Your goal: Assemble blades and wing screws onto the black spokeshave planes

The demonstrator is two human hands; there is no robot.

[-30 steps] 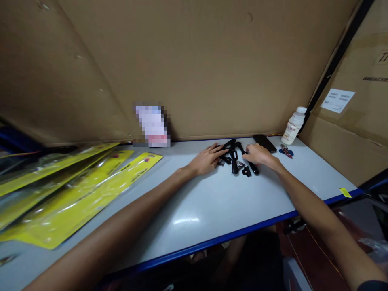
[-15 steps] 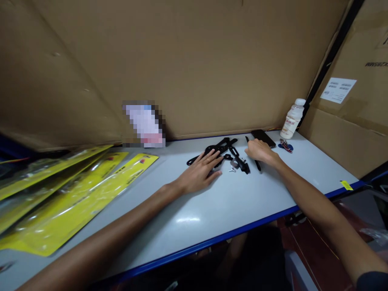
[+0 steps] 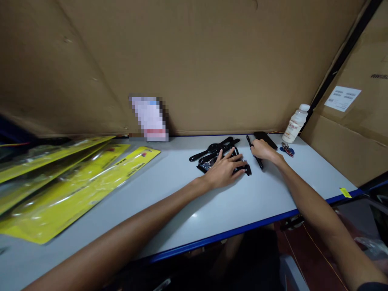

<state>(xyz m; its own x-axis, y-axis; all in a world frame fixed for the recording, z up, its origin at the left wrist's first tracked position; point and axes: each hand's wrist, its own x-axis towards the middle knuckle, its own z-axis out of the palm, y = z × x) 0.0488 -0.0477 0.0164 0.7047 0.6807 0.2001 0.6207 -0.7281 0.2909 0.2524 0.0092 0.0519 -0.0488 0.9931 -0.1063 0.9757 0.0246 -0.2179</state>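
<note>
My left hand (image 3: 226, 170) lies with its fingers spread over a group of black parts. Beyond its fingertips, several long black pieces with rounded ends (image 3: 212, 148) lie on the table, some overlapping. Small parts beneath the palm are mostly hidden; a dark piece with a shiny surface (image 3: 203, 166) shows at its left edge. My right hand (image 3: 263, 150) is closed around the middle of a thin, straight black bar (image 3: 259, 162), whose two ends stick out past the fingers at the table surface.
A black phone (image 3: 267, 139) lies behind my right hand. Keys (image 3: 287, 149) and a white bottle (image 3: 295, 124) stand to the right. Yellow clear-fronted packages (image 3: 91, 194) cover the table's left side. A cardboard wall (image 3: 212, 72) closes off the back. The blue table edge (image 3: 236, 232) runs in front.
My left hand has slid right across the black parts, uncovering the long pieces and covering the small silver screws. My right hand stays at the bar. The view has shifted slightly.
</note>
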